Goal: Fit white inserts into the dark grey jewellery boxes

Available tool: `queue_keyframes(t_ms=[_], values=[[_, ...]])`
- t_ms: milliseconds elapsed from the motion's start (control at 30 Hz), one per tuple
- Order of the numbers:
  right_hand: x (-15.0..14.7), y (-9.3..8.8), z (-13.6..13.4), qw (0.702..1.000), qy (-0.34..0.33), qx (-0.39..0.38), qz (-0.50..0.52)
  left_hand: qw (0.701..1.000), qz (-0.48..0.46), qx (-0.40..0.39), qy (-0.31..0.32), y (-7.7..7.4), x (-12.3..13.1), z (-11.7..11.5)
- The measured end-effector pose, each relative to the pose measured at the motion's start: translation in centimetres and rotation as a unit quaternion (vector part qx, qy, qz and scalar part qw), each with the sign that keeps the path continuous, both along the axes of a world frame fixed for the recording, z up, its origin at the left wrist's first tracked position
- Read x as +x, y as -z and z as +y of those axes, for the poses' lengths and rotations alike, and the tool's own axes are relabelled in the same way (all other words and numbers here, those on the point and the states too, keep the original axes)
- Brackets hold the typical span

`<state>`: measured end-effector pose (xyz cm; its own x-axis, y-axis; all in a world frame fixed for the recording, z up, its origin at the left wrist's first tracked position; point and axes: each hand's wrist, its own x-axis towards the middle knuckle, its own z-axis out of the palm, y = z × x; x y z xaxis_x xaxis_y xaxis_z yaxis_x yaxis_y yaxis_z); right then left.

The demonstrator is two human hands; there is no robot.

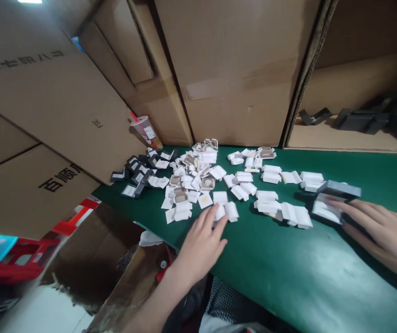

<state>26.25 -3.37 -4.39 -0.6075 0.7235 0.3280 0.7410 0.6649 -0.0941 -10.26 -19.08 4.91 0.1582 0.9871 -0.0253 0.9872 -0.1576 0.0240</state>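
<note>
Fingers on the left hand [201, 241] are loosely spread, tips touching a white folded piece [232, 212] on the green table [253, 268]. Meanwhile the right hand [380, 226] has its fingertips against an open dark box [340, 189] with a white inside, can't tell if it's really gripped tbh. More white pieces [218, 173] sit heaped beyond the left hand, right beside some dark boxes [139, 190].
</note>
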Motion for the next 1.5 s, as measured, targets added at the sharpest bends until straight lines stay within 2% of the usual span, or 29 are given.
queue_keyframes(t_ms=[100,233,367,433,500,600,633,700,767,833,1067,1133,1167,1267,1333,1400,1500], values=[[0.0,0.1,0.0,1.0,-0.006,0.004,0.004,0.997,-0.035,-0.01,0.061,1.5,2.4,1.2],[-0.2,-0.2,-0.2,1.0,-0.008,0.005,0.007,0.988,-0.078,-0.005,0.13,3.1,3.7,6.1],[-0.4,-0.3,-0.3,1.0,-0.006,0.012,0.022,0.989,-0.085,0.009,0.122,4.0,3.8,12.1],[-0.5,-0.4,-0.3,1.0,-0.004,0.009,0.022,0.99,-0.09,0.026,0.102,4.0,4.0,14.0],[-0.6,-0.5,-0.3,1.0,0.001,-0.002,0.016,0.99,-0.106,0.06,0.075,3.8,4.4,14.6],[-0.8,-0.8,-0.4,1.0,0.008,-0.014,0.014,0.98,-0.12,0.156,0.042,3.6,5.2,13.5],[-0.8,-1.0,-0.4,1.0,0.007,-0.013,0.016,0.974,-0.117,0.186,0.05,3.5,5.5,13.0],[-0.8,-1.5,-0.5,1.0,-0.006,-0.014,0.017,0.962,-0.106,0.218,0.123,3.5,6.3,12.3],[-0.5,-2.1,-0.6,1.0,-0.012,-0.02,0.009,0.945,-0.089,0.206,0.239,3.7,7.4,12.5],[0.0,-2.7,-0.5,1.0,0.002,-0.019,-0.007,0.928,-0.072,0.179,0.319,3.8,8.7,13.6],[2.4,-3.3,0.5,0.986,0.164,-0.019,-0.031,0.916,-0.021,0.142,0.375,4.8,13.3,21.0],[2.7,-3.3,0.8,0.984,0.173,-0.028,-0.023,0.924,-0.034,0.148,0.352,5.3,13.9,22.5],[2.7,-3.4,0.8,0.984,0.172,-0.032,-0.018,0.934,-0.047,0.158,0.316,5.5,14.0,22.9],[2.5,-3.6,0.7,0.983,0.176,-0.044,-0.013,0.958,-0.084,0.212,0.173,5.5,13.7,23.1],[2.3,-3.9,0.6,0.982,0.18,-0.051,-0.014,0.955,-0.09,0.249,0.135,5.1,13.1,22.0],[2.3,-4.1,0.5,0.983,0.178,-0.053,-0.008,0.946,-0.084,0.254,0.182,4.5,12.2,19.8],[2.4,-4.1,0.6,0.983,0.174,-0.054,0.01,0.935,-0.081,0.229,0.259,3.7,10.6,15.0]])
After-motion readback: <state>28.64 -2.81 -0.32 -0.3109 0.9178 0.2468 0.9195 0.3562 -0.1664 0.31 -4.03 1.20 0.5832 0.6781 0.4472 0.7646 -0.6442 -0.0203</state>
